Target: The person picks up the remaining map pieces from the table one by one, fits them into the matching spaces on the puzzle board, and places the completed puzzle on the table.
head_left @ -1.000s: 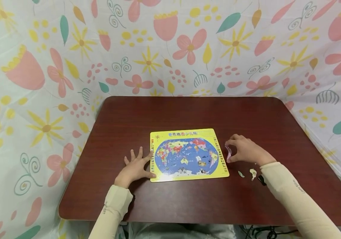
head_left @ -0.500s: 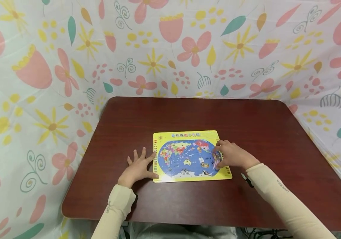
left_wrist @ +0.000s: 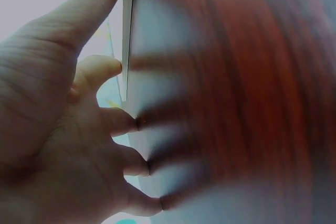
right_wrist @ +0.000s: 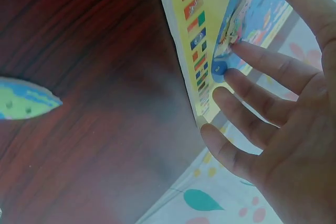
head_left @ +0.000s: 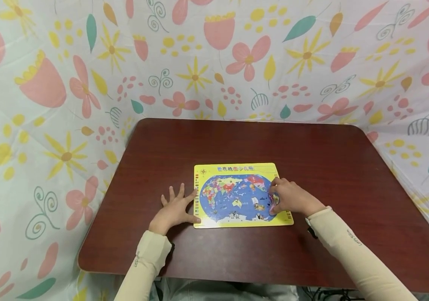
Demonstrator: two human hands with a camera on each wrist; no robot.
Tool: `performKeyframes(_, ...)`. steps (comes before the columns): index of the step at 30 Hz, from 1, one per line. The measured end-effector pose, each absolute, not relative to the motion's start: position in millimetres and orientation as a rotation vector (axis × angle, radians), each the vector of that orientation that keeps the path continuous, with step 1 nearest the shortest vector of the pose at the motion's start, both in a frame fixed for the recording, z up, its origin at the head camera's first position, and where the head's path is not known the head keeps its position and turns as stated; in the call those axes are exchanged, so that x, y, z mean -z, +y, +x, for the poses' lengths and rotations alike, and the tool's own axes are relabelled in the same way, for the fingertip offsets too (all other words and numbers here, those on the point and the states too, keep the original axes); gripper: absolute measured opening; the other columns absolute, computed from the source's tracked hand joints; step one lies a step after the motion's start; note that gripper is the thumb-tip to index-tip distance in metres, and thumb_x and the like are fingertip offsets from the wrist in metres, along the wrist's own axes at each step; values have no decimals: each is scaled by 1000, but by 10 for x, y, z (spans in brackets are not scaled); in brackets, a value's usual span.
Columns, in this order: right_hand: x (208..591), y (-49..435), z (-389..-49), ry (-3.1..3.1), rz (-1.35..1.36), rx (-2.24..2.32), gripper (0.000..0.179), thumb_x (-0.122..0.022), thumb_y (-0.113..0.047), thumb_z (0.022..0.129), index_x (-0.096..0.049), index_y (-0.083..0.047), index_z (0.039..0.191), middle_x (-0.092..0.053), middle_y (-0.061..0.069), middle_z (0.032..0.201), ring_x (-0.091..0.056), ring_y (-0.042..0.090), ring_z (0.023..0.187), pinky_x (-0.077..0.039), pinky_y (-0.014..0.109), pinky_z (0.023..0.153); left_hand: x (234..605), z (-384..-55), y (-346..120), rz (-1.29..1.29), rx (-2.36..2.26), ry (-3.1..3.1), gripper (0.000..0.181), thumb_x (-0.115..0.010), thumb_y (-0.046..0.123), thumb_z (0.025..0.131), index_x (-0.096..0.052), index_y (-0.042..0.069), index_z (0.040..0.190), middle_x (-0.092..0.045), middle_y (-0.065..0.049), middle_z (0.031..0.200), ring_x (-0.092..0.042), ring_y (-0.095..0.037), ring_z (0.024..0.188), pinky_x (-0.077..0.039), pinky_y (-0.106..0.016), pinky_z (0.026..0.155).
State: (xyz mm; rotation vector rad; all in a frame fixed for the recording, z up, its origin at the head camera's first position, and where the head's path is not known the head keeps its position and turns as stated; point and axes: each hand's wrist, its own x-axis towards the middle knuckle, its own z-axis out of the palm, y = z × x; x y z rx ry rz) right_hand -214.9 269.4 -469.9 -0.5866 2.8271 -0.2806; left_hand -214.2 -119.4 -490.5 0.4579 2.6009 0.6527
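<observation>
A children's world map puzzle board (head_left: pixel 263 168) with a yellow border lies flat on the table. My left hand (head_left: pixel 174 214) is at its left edge, fingers spread, thumb at the near left corner; the left wrist view (left_wrist: pixel 68 114) shows the thumb and index finger at the board's edge. My right hand (head_left: pixel 294 198) is over the board's right side. Its thumb and index finger pinch a thin, curved puzzle piece (right_wrist: pixel 242 14) at the right end of the blue map. The fingers partly cover that piece in the head view.
A loose pointed puzzle piece (right_wrist: pixel 27 100) lies on the table right of the board; the right arm hides it in the head view. The dark red table (head_left: pixel 207 142) meets a flower-printed cloth (head_left: pixel 184 37) at the back. Black cables (head_left: pixel 331 294) hang below the front edge.
My right hand has moved left with the puzzle piece, from beside the board to over its right side, and its fingers have then shifted slightly there. The left hand stays at the board's edge.
</observation>
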Motion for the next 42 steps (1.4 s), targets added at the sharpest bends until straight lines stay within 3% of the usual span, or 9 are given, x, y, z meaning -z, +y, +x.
performKeyframes(11,4690,2680,-2097,2830,-562,343,58,-95,-37,68,-76,-2,111,-61,17,123,-56,38,111,-45,63,94,4858,-2131,-1204,459,-663,2589,99,-84,46,81,-30,22,161,2,-23,166,16,-56,145,8,-76,108)
performKeyframes(20,4715,2736,-2042,2832,-546,418,37,-94,-26,70,-78,-6,97,-60,17,123,-54,41,116,-43,64,94,4829,-2133,-1191,467,-644,2592,98,-84,45,81,-32,22,161,1,-24,166,15,-56,145,7,-77,108)
performKeyframes(32,4560,2865,-1964,2853,-468,406,45,-89,-26,78,-74,0,111,-61,18,120,-57,35,104,-50,56,88,4834,-2128,-1179,484,-676,2584,99,-84,44,82,-30,19,161,1,-26,166,15,-56,144,5,-78,107)
performKeyframes(42,4507,3269,-1671,2886,-450,363,33,-87,-20,80,-76,-6,107,-63,13,112,-59,35,102,-51,56,83,4860,-2164,-1234,495,-652,2569,100,-82,47,83,-27,19,162,5,-25,166,18,-57,143,8,-79,105)
